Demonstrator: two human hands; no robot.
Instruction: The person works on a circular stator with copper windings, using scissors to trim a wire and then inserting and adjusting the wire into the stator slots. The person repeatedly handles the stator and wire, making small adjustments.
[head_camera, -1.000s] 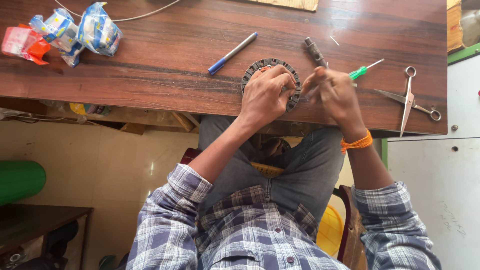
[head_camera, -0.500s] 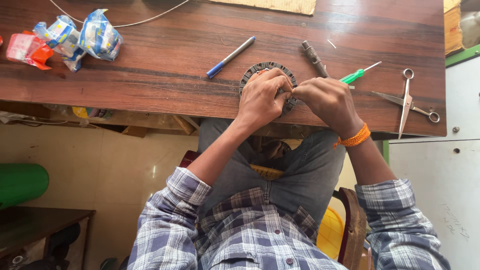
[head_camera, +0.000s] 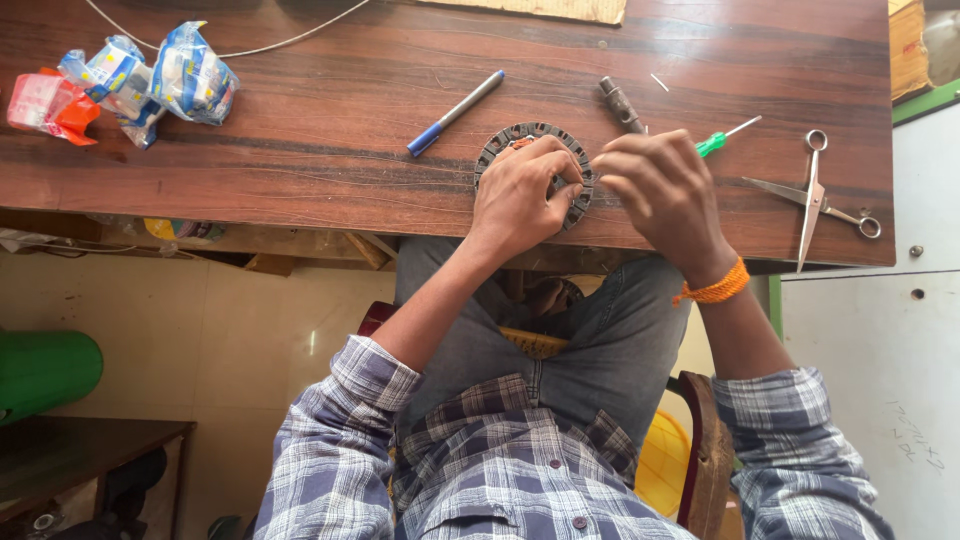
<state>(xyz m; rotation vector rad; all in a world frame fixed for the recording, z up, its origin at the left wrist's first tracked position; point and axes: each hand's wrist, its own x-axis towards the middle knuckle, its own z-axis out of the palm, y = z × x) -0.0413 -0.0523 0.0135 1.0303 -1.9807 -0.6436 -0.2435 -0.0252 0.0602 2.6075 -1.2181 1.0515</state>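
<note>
Two bare hands work at the near edge of a brown wooden desk (head_camera: 300, 150), seen from above. Left hand (head_camera: 520, 190) lies on a round, toothed metal ring (head_camera: 578, 192), its fingers curled over the middle so that only the rim shows; the grip is closed on the ring. Right hand (head_camera: 660, 190), with an orange thread band (head_camera: 715, 288) at the wrist, sits just beside the ring on its right, fingertips pinched together at the ring's edge; whether anything is held between them cannot be told. Ring rests flat on the desk, close to the front edge, between the two hands. Blue pen (head_camera: 455, 112) lies slanted to the left of the ring, apart from it. Dark metal rod (head_camera: 621, 104) lies beyond the right hand, and a green-handled screwdriver (head_camera: 722, 138) points away just past the knuckles. Scissors (head_camera: 812, 195) lie open near the desk's right end. Crumpled plastic packets (head_camera: 150, 78), blue-white and red, sit at the far left corner, with a thin white cord (head_camera: 280, 40) running behind them.
</note>
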